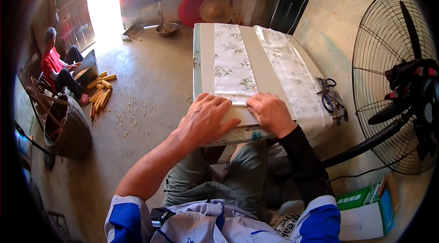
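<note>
A white floral fabric strip [232, 60] lies lengthwise on the table, its near end turned over into a narrow edge. My left hand [206, 117] presses on the left corner of that end, fingers lying on the cloth and thumb stretched apart. At the right corner, my right hand [270, 111] has its thumb and fingers pinched together on the strip's edge. A second floral fabric strip [286, 69] runs alongside on the right and drapes over the table's near right corner. Whatever lies under my palms is hidden.
Scissors [327, 103] rest at the right table edge. Beyond them stands a large black fan [393, 83]. A box [366, 211] is on the floor at lower right. On the left, a seated person [54, 64] handles corn near corn cobs [100, 94] and a woven basket [68, 128].
</note>
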Demonstrator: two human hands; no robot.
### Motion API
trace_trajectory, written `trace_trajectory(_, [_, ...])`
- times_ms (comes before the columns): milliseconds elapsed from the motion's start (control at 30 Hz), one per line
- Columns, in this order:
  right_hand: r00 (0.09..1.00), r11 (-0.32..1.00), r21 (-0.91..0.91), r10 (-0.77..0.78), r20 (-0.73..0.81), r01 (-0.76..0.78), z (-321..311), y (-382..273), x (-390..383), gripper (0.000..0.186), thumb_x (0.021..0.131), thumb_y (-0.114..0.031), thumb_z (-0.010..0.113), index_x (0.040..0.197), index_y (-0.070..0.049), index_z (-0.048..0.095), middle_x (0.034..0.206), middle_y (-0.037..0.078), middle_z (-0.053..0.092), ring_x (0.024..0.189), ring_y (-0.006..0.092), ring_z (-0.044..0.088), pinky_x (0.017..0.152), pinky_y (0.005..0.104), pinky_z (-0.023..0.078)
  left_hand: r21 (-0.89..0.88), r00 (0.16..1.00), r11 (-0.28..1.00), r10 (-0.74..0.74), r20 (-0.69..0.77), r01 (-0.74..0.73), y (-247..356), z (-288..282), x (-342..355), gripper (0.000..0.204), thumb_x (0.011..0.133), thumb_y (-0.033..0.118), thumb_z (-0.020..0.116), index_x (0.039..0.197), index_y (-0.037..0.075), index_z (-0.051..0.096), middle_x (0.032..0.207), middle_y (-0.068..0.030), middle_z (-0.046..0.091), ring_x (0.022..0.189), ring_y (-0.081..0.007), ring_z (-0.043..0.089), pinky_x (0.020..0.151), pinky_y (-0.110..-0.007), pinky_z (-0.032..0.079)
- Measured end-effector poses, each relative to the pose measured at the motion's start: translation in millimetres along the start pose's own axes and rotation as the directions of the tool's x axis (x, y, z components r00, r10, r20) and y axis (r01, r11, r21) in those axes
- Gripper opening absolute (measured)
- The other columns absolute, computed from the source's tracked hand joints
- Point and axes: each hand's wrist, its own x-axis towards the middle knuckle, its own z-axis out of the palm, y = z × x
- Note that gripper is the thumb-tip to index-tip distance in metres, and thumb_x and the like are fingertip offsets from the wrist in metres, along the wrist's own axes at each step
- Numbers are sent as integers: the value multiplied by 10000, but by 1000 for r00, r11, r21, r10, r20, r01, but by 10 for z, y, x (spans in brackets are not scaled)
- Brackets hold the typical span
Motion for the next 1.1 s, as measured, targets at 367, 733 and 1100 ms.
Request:
trace_trajectory(367, [961,975,-136,-202,-188,178,127,64,86,42,890,-114,632,892,-72,633,940,64,643,915,244,656,800,391,498,-12,989,1000,21,-145,-23,-176,147,215,254,891,211,735,1100,67,747,1044,-111,692,1013,-323,653,946,-445,501])
trace_trajectory(733, [942,982,89,-129,-310,164,20,-21,-114,277,845,-111,740,1106,-51,666,1214,103,694,1194,291,632,1028,435,450,62,932,981,195,-305,-184,-120,183,95,110,897,121,695,950,30,725,1088,-108,758,1104,-289,689,979,-433,508])
trace_trajectory(1100, [951,967,201,-90,-296,154,133,138,-248,257,838,-56,742,1091,-72,698,1107,91,733,1114,291,675,991,420,473,-62,974,995,62,-216,-77,3,116,-104,180,908,135,698,1055,32,690,1094,-158,757,1081,-315,719,977,-447,536])
